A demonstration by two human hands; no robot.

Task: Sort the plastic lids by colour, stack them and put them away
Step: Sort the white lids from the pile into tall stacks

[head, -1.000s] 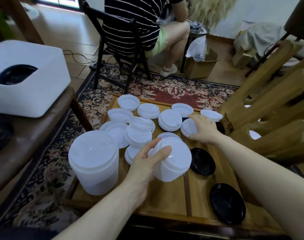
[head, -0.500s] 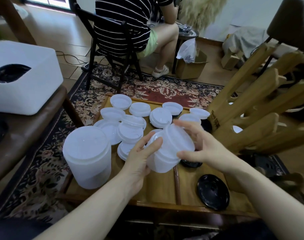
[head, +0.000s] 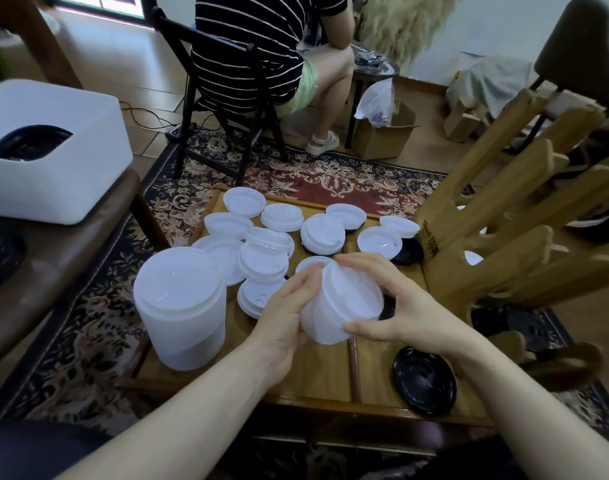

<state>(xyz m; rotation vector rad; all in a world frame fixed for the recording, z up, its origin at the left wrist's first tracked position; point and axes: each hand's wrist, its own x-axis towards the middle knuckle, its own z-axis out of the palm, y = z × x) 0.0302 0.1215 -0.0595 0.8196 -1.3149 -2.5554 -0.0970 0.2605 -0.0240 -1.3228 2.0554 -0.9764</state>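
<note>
A short stack of white lids (head: 342,304) is tilted above the low wooden table (head: 327,375). My left hand (head: 289,315) holds its left side and my right hand (head: 405,303) grips its top and right side. Several loose white lids (head: 322,233) lie spread over the far half of the table. A taller stack of white lids (head: 181,306) stands at the table's left edge. One black lid (head: 424,381) lies at the front right, and another black lid (head: 408,252) peeks out beside the wooden frame.
A white bin (head: 50,150) with black lids inside sits on a brown bench at left. A slatted wooden frame (head: 503,244) leans over the table's right side. A person sits on a dark chair (head: 226,109) beyond the table, on a patterned rug.
My right hand left the far loose lids and came back onto the short stack. Both hands now hold the stack, lifted and tilted.
</note>
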